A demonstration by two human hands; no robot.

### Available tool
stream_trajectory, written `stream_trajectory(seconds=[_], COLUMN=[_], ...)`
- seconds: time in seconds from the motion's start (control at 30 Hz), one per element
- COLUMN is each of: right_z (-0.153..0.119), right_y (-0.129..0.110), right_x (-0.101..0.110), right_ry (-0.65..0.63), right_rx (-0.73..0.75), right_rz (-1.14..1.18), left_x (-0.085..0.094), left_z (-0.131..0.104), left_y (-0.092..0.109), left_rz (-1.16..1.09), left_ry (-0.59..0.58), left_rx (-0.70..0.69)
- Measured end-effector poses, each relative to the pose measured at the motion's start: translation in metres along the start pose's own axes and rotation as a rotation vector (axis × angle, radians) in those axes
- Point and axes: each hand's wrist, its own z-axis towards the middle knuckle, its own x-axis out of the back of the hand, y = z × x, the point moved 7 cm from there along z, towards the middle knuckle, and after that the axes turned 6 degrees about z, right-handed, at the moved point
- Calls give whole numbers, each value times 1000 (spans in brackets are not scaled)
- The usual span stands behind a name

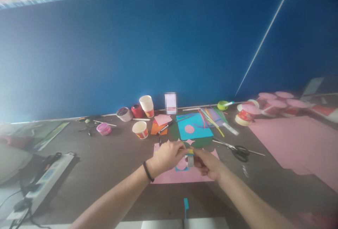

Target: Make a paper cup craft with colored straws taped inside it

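Head view, the only one. Your right hand (210,164) has its fingers curled about a tape roll (190,161), which sits between both hands, just above the pink sheet (169,178). Your left hand (171,154) has its fingertips drawn together at the yellow-and-teal piece (189,152) on top of the roll; whether they pinch a tape end, you cannot tell from here. A pink disc (181,163) lies beneath, with a blue piece (181,169) showing at its lower edge.

Handling, as judged: hold the roll firm on the right, draw with the left in one even pull, and keep any sticky length taut and clear of the paper, which could tear or crease.

Around you: scissors (239,153) lie open-bladed over a thin stick (257,153), beside the sheet's right edge; both could snag your right forearm. Ahead are a blue sheet (202,133), a black marker (165,127) and a paper cup (140,130). A blue scrap (186,203) lies near the table's front edge, between your forearms.
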Motion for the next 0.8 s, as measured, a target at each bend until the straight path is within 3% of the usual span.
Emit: stream_trajectory(seconds=[0.17, 0.53, 0.8], right_z=[-2, -10, -6], right_y=[-6, -25, -26], right_x=[-5, -8, -6], right_ry=[-48, 26, 30], right_rx=[21, 137, 161], right_rz=[68, 48, 7], left_x=[-4, -28, -27], left_z=[-3, -1, -4], left_y=[1, -15, -15], left_rz=[-16, -266, -331], left_ry=[-30, -101, -70], left_rx=[-12, 12, 19])
